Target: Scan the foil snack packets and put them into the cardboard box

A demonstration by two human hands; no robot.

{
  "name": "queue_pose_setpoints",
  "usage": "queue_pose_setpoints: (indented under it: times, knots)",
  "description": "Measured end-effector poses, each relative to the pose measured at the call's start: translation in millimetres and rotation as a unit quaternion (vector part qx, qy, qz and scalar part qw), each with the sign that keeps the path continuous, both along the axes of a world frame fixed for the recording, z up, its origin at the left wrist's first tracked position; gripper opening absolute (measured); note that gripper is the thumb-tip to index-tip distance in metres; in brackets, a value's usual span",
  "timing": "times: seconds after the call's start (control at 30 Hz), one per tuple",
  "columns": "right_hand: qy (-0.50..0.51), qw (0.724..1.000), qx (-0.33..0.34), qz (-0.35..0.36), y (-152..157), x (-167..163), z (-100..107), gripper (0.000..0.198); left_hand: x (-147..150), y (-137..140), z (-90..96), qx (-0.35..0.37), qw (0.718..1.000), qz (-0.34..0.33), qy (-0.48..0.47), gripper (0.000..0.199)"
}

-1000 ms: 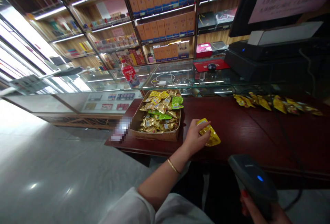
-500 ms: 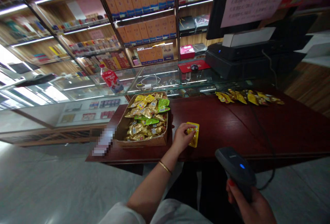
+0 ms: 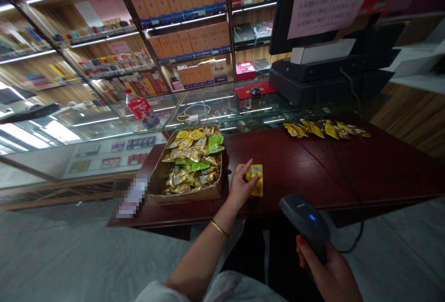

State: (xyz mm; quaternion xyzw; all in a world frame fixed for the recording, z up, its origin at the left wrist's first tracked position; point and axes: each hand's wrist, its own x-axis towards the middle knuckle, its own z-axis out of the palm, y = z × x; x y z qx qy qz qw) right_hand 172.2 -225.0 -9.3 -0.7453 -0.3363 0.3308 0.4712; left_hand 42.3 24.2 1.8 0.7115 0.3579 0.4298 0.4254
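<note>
A yellow snack packet (image 3: 257, 186) lies flat on the dark red table. My left hand (image 3: 241, 183) is at its left side, index finger raised and apart from the thumb, which lies over the packet. The fingers are not closed on it. My right hand (image 3: 325, 265) is wrapped around the handle of a black barcode scanner (image 3: 306, 221) with a lit blue light. The scanner's head points toward the table edge near the packet. Left of my left hand stands an open cardboard box (image 3: 187, 197) full of gold, yellow and green packets (image 3: 190, 154).
A row of yellow packets (image 3: 325, 128) lies at the table's back right. Behind stands a glass display counter (image 3: 219, 112) with a red-labelled bottle (image 3: 142, 111), a white cable and a mouse (image 3: 255, 91). A monitor (image 3: 281, 14) rises at right; a phone-like blurred object (image 3: 133, 196) lies left.
My left hand's index finger has lifted off the packet and spread from the thumb. The packet stays on the table. The view has shifted slightly; my right hand still holds the scanner.
</note>
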Motion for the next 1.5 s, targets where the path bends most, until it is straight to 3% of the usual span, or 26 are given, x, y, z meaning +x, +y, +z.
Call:
queue_pose_setpoints:
  times: [0.3, 1.33, 1.5]
  knots:
    - [-0.014, 1.000, 0.006, 0.006, 0.3, 1.3, 5.5, 0.056, 2.0, -0.2, -1.6, 0.031, 1.000, -0.002, 0.002, 0.060]
    - [-0.028, 0.999, 0.018, 0.025, -1.8, 1.2, 6.4, 0.055, 2.3, 1.6, -4.4, 0.018, 1.000, 0.011, 0.016, 0.059]
    - [-0.013, 1.000, 0.022, -0.006, -0.3, -1.0, 5.0, 0.057, 0.9, 0.5, -4.6, 0.034, 0.999, 0.006, 0.027, 0.059]
